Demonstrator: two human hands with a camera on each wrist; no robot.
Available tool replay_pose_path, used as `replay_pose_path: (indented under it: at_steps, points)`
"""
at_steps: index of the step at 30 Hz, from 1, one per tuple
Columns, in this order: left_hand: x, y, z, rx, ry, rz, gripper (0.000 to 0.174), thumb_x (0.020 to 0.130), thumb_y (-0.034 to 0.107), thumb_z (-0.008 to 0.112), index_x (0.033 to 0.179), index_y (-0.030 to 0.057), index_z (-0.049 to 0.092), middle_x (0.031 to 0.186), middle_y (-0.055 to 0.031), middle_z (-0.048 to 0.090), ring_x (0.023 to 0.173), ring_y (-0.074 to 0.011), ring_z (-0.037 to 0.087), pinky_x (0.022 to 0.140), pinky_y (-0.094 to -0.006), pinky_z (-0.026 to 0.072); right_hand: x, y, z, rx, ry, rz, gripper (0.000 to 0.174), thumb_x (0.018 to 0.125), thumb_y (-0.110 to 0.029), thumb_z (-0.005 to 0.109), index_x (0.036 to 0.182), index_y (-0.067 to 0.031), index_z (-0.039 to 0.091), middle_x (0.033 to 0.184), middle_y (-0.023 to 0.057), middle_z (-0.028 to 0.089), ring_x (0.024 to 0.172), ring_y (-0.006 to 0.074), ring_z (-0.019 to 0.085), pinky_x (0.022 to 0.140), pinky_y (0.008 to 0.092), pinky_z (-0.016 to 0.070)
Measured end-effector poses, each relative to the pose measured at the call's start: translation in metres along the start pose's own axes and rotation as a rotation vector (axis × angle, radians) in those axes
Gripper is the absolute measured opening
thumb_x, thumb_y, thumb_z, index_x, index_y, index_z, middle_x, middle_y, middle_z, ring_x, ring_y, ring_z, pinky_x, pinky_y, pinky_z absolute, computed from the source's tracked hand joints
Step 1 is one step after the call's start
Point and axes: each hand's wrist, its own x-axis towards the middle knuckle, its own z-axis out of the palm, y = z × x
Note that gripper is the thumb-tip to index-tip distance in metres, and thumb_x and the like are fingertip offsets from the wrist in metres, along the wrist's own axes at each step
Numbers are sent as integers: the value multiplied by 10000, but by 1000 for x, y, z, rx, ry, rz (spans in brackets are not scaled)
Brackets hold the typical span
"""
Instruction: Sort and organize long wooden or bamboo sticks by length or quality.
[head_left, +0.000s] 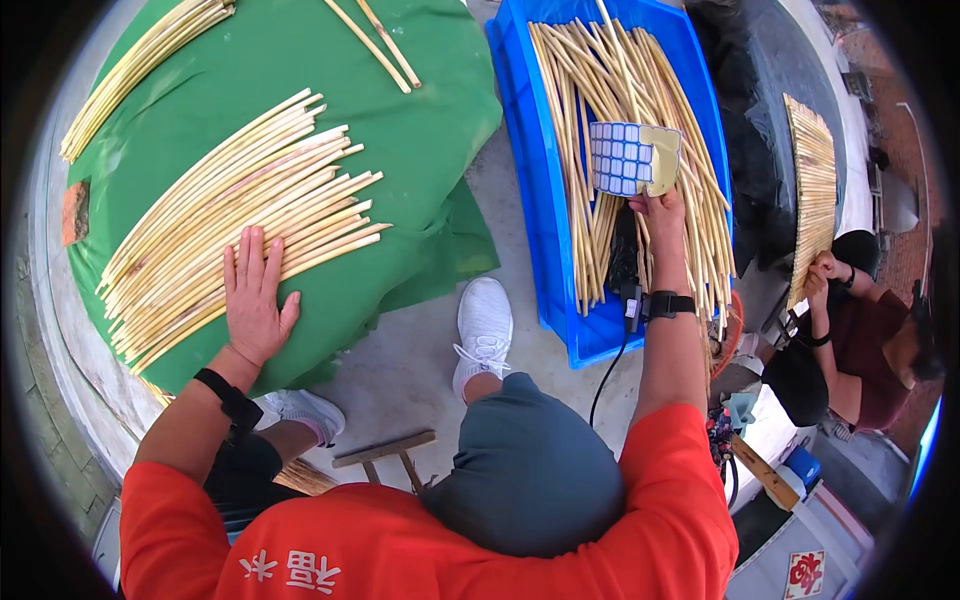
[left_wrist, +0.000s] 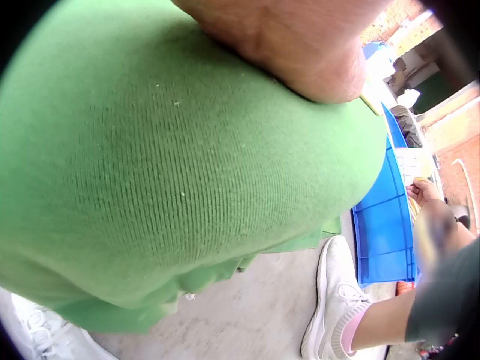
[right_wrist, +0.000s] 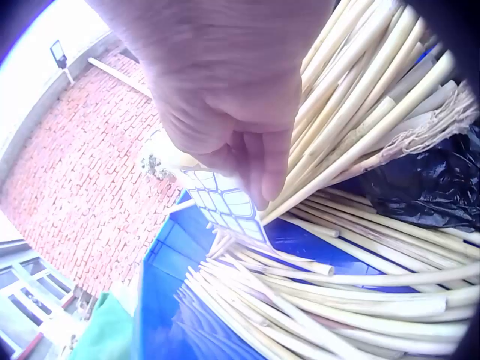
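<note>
My left hand (head_left: 258,305) rests flat, fingers spread, on the near side of a row of pale peeled sticks (head_left: 215,220). The row lies side by side on a green cloth (head_left: 430,120). In the left wrist view only the heel of that hand (left_wrist: 300,45) shows over the cloth. Over the blue crate (head_left: 520,150) my right hand (head_left: 662,220) pinches the edge of a thin, curved piece with a blue-and-white grid pattern (head_left: 618,160), pale yellow at one side. The right wrist view has this gridded piece (right_wrist: 225,202) below my fingertips. Loose sticks (head_left: 690,130) fill the crate.
More sticks (head_left: 150,60) lie at the cloth's far left, with two apart (head_left: 385,45) at its top. A brick (head_left: 76,212) sits on the left edge. Black plastic (head_left: 624,250) lies in the crate. At right another person (head_left: 870,340) holds a stick mat (head_left: 812,190).
</note>
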Motion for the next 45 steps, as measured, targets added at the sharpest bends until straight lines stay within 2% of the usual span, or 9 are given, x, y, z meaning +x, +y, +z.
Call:
replay_pose_path:
  at_steps: [3, 11, 17, 23, 25, 27, 30, 37, 45]
  points:
    - [4, -3, -4, 44, -1, 13, 661, 850, 295, 473, 1416, 3, 300, 1487, -238, 223, 1397, -369, 188, 1139, -503, 95, -38, -48, -12, 500, -110, 143, 182, 914, -30, 534, 1083, -8, 597, 931, 100, 670, 747, 171, 670, 666, 275, 583]
    - [5, -2, 3, 32, 96, 52, 663, 856, 285, 496, 1429, 26, 288, 1489, -227, 230, 1401, -364, 182, 1138, -500, 101, -91, -96, 5, 791, -272, 90, 183, 886, -59, 541, 1039, 9, 615, 895, 110, 682, 735, 170, 667, 686, 295, 567]
    - [3, 4, 6, 47, 233, 93, 659, 870, 218, 541, 1428, -1, 269, 1493, -233, 209, 1387, -406, 185, 1125, -520, 138, -137, -139, 9, 486, -444, -104, 132, 834, -90, 558, 927, -19, 617, 792, 29, 617, 687, 93, 591, 642, 240, 499]
    - [46, 79, -70, -547, 138, 224, 863, 757, 207, 730, 1444, 16, 244, 1473, -219, 276, 1378, -372, 243, 1121, -401, 221, -170, -159, 15, 740, -629, 3, 286, 809, -100, 583, 1070, 0, 644, 917, 28, 650, 812, 81, 561, 744, 234, 433]
    - [73, 124, -87, -1067, -136, 74, 878, 777, 256, 741, 1445, 8, 228, 1453, -213, 317, 1374, -313, 276, 1110, -389, 242, -176, -164, 27, 884, -646, 98, 256, 811, -94, 576, 1031, 14, 649, 904, 27, 651, 812, 90, 567, 732, 225, 427]
    - [82, 136, -86, -1323, -226, -28, 784, 817, 247, 715, 1422, -1, 282, 1397, -190, 408, 1310, -253, 385, 1071, -357, 313, -166, -134, 35, 869, -707, 83, 274, 814, -97, 579, 1055, 14, 642, 940, 43, 660, 846, 103, 586, 752, 233, 433]
    - [96, 150, -82, -1600, -566, -231, 329, 886, 171, 622, 1165, 1, 580, 1048, -66, 664, 956, -102, 611, 876, -277, 468, -169, -137, 44, 845, -774, 133, 360, 824, -127, 585, 1155, 16, 583, 1043, 71, 652, 934, 132, 603, 833, 256, 440]
    - [82, 155, -53, -1785, -520, -440, 235, 909, 51, 534, 1127, -17, 592, 1049, -78, 663, 922, -110, 631, 813, -270, 509, -182, -150, 69, 743, -677, 39, 465, 844, -104, 658, 1261, -7, 476, 1155, 91, 615, 1044, 156, 593, 866, 280, 472]
    - [75, 157, -53, -1762, -507, -475, 237, 909, 56, 544, 1130, -16, 588, 1055, -75, 660, 920, -111, 631, 809, -264, 512, -184, -148, 75, 670, -503, 134, 228, 920, -162, 571, 1098, -29, 627, 935, 27, 674, 779, 63, 611, 652, 217, 480]
